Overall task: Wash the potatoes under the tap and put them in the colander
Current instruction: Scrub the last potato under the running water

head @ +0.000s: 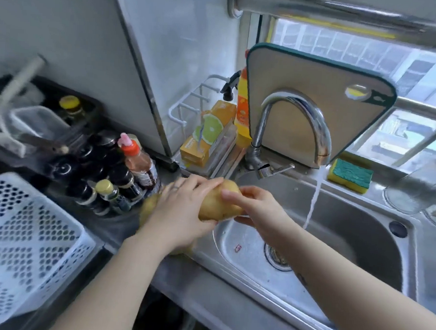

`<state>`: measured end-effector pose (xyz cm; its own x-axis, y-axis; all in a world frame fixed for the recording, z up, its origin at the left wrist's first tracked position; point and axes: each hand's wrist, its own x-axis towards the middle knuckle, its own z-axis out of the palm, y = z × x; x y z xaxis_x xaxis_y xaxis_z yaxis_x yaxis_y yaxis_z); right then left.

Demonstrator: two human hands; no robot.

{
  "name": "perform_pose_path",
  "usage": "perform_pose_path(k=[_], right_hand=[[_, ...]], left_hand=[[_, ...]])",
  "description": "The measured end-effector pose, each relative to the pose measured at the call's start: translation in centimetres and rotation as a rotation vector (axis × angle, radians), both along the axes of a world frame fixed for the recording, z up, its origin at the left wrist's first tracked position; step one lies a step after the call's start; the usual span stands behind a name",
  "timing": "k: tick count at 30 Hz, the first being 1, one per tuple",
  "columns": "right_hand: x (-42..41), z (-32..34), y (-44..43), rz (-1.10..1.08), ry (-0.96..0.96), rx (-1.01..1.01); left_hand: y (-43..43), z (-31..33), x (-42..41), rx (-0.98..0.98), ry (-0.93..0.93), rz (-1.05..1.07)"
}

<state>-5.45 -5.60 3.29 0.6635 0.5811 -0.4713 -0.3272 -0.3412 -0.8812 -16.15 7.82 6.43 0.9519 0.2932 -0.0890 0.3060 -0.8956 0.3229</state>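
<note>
sink [348,224] is fed by a running tap [296,113] at its back edge. white colander [24,229] is set at the counter's left end, well apart. one potato [219,203] is held over the sink's left rim, gripped by left hand [180,213] and right hand [257,208], fingers curled round it. more potatoes [149,206] are seen on the counter, partly hidden by the left hand.

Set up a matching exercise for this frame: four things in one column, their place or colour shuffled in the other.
Things:
1. potato
2. sponge
3. colander
4. cutting board

Place or colour:
A. stands upright behind the tap
B. held between left hand and right hand
C. white, at the far left
D. yellow and green

Pairs: 1-B, 2-D, 3-C, 4-A
</note>
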Motion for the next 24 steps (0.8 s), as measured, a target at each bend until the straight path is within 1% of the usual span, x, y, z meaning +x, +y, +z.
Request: perform_pose_path(k=[5,10,15,20,22,24], right_hand=[[-2.2,-0.5,3.6,0.056,0.014,0.008],[-4.7,-2.4,4.9,0.053,-0.032,-0.047],[-5.0,-2.0,5.2,0.065,-0.066,-0.09],[-4.7,-0.8,4.9,0.182,-0.002,-0.099],[-4.8,-0.8,5.1,0.208,-0.023,-0.095],[-4.9,-0.8,5.4,0.201,-0.056,-0.065]], left_hand=[[2.7,-0.2,-3.0,-0.069,0.068,0.056],[3.2,-1.2,-4.8,-0.037,0.15,0.085],[3.2,-1.7,-4.9,-0.068,0.15,0.111],[3.0,-1.9,-4.9,-0.129,0.165,0.152],[3.1,-2.1,-5.1,-0.163,0.149,0.174],[3.2,-2.1,-5.3,-0.157,0.11,0.18]])
